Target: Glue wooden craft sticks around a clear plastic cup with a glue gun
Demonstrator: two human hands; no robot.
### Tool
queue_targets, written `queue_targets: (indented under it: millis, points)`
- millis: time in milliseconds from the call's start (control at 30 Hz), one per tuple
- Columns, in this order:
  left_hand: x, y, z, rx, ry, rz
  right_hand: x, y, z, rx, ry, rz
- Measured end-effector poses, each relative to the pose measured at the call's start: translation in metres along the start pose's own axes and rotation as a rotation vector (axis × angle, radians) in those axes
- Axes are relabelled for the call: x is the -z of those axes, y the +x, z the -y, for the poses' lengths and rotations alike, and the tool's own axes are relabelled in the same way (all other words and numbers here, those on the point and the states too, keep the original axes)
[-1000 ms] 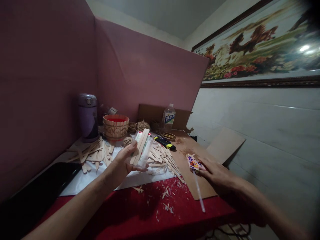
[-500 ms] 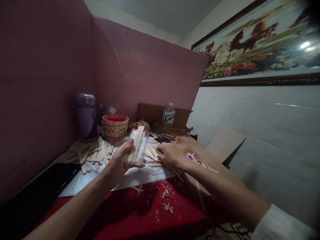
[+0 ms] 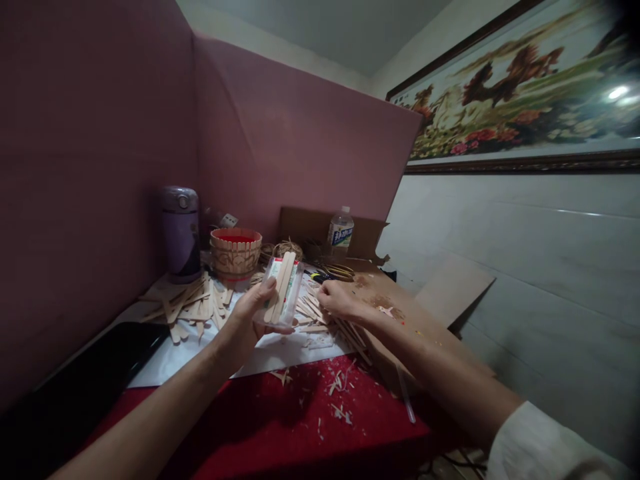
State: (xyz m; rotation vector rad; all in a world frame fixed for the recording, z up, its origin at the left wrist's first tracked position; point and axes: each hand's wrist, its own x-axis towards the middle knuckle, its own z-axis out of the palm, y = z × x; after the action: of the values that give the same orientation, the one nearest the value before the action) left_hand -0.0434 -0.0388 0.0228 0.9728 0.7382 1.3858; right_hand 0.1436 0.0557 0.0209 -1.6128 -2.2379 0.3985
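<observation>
My left hand [image 3: 256,310] is closed around a clear plastic box [image 3: 295,293] with white, red and green print, tilted up above the table. Two craft sticks [image 3: 281,287] lie side by side along its face, the thumb resting at their edge. Just right of the box, my right hand [image 3: 341,299] is closed with its fingers curled down over a spread of loose craft sticks [image 3: 310,307]. Its fingertips are hidden, so what they pinch, if anything, cannot be made out. Behind it lies a black and yellow tool [image 3: 319,276].
Left stand a purple flask [image 3: 180,233], a pile of craft sticks [image 3: 187,303] and a stick-sided pot [image 3: 236,257] with red inside. Twine [image 3: 289,249], a plastic bottle [image 3: 341,233] and cardboard [image 3: 367,283] are behind. Wood scraps [image 3: 340,413] litter the red cloth [image 3: 280,427].
The whole view has shifted slightly, with things sitting further right. My right forearm now covers most of the colourful strip on the cardboard. My left hand keeps its hold on the box.
</observation>
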Motion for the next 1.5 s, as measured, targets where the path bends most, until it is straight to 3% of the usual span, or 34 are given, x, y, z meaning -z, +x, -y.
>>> queue_targets:
  millis: [167,333,533,733,1033,1233,1433,1500]
  points:
    - [0.000,0.000,0.001,0.009,-0.016,0.010,0.021,-0.033,0.009,0.030,0.319,0.069]
    - [0.000,0.000,0.004,0.032,0.000,0.079,0.033,-0.065,0.018,0.056,0.924,0.171]
    - [-0.002,-0.001,0.004,0.075,0.062,0.057,0.055,-0.080,0.013,0.152,0.981,0.117]
    - [-0.006,-0.002,0.000,0.091,0.096,0.038,0.083,-0.073,0.012,0.275,0.972,0.015]
    - [-0.001,0.002,0.001,0.068,0.116,0.013,0.047,-0.059,0.025,0.354,1.109,0.091]
    - [-0.001,0.002,0.007,0.112,0.086,0.037,0.041,-0.065,0.029,0.488,1.190,-0.056]
    - [-0.002,0.002,0.012,0.141,0.021,0.146,0.012,-0.071,0.025,0.491,1.234,-0.129]
    - [0.000,0.003,0.013,0.130,0.029,0.126,0.006,-0.069,0.021,0.484,1.254,-0.167]
